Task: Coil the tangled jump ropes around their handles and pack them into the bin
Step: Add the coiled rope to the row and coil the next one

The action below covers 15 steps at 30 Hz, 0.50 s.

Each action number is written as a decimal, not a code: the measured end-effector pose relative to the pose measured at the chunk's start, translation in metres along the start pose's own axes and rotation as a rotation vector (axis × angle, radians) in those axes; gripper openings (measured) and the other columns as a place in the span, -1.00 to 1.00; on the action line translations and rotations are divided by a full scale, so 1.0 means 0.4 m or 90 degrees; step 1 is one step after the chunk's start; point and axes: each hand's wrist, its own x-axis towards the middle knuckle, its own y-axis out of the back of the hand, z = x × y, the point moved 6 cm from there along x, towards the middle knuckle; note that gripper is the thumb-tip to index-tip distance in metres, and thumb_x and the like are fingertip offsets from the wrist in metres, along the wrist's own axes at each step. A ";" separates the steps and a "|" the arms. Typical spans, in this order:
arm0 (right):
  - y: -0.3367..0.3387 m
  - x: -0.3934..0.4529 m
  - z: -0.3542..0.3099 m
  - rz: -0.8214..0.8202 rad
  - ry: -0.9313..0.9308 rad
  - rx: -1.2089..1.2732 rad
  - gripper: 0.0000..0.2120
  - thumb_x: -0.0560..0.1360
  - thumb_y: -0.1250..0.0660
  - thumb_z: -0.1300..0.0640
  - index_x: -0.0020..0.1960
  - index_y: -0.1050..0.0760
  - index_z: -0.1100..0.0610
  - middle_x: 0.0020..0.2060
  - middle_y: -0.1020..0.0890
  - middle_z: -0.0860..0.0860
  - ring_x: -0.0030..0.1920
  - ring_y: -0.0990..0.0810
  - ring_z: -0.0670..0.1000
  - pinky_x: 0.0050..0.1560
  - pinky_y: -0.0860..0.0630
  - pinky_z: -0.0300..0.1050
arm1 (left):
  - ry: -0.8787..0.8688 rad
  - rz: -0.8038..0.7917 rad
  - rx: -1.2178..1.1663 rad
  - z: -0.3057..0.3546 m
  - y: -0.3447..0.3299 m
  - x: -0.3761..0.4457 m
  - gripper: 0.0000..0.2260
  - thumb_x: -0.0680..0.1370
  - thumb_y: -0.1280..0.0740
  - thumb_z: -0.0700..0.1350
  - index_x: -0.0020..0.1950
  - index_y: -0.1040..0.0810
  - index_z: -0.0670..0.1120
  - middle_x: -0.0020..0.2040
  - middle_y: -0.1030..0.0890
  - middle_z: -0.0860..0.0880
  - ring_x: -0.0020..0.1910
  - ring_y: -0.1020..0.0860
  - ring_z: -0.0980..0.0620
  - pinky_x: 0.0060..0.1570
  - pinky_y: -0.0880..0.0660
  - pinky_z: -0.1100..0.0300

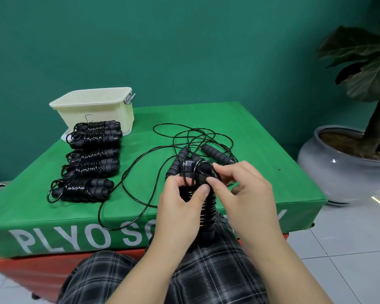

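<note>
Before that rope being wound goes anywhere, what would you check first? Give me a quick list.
1. Left hand grips the handles: ok.
2. Right hand pinches the cord end at the top: ok.
3. Coils on the rope in hand sit tight: ok.
4. End tucked and secured: cannot tell.
5. Bin open on the green plyo box: ok.
6. Loose ropes all coiled: not ok.

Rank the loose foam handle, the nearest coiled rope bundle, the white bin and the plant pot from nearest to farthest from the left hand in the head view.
From the left hand:
1. Loose foam handle, just beyond the hands.
2. Nearest coiled rope bundle, to the left.
3. White bin, far left corner.
4. Plant pot, on the floor to the right.
</note>
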 end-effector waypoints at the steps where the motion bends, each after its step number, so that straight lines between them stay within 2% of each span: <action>1: -0.001 0.001 -0.007 -0.001 0.009 -0.025 -0.83 0.41 -0.41 0.14 -0.02 -0.65 0.14 -0.23 -0.53 -0.15 -0.19 -0.48 -0.21 -0.21 -0.36 -0.47 | -0.001 0.006 -0.002 -0.002 0.001 0.000 -0.85 0.46 -0.43 -0.13 -0.10 -0.47 0.02 -0.16 -0.60 0.07 -0.18 -0.55 0.20 -0.17 -0.44 0.33; 5: -0.006 0.000 -0.036 -0.006 0.057 -0.126 -0.82 0.42 -0.36 0.12 -0.05 -0.65 0.17 -0.26 -0.54 -0.05 -0.33 -0.38 -0.15 -0.26 -0.39 -0.31 | -0.011 0.028 -0.003 -0.004 0.005 -0.008 -0.83 0.46 -0.42 -0.14 -0.10 -0.45 0.05 -0.14 -0.59 0.05 -0.21 -0.53 0.25 -0.22 -0.41 0.45; 10: 0.002 0.002 -0.045 0.013 0.062 -0.150 -0.87 0.41 -0.38 0.18 -0.10 -0.66 0.20 -0.31 -0.52 -0.02 -0.40 -0.35 -0.11 -0.28 -0.35 -0.31 | -0.014 0.041 -0.014 -0.007 0.008 -0.014 -0.83 0.46 -0.42 -0.13 -0.09 -0.44 0.05 -0.11 -0.58 0.08 -0.21 -0.51 0.30 -0.24 -0.39 0.49; 12: -0.002 -0.001 -0.050 0.009 0.073 -0.177 -0.90 0.40 -0.40 0.20 -0.14 -0.66 0.21 -0.33 -0.51 -0.01 -0.42 -0.36 -0.08 -0.36 -0.34 -0.31 | -0.012 0.041 -0.016 -0.010 0.009 -0.010 -0.84 0.46 -0.42 -0.13 -0.09 -0.45 0.04 -0.12 -0.58 0.09 -0.21 -0.51 0.30 -0.24 -0.39 0.48; 15: -0.012 -0.005 -0.064 0.005 0.097 -0.221 -0.88 0.38 -0.37 0.19 -0.24 -0.64 0.23 -0.37 -0.49 0.02 -0.45 -0.43 0.03 -0.51 -0.43 -0.11 | -0.025 0.035 -0.015 -0.008 0.011 -0.008 -0.84 0.46 -0.42 -0.15 -0.08 -0.46 0.03 -0.13 -0.59 0.08 -0.18 -0.53 0.27 -0.21 -0.40 0.46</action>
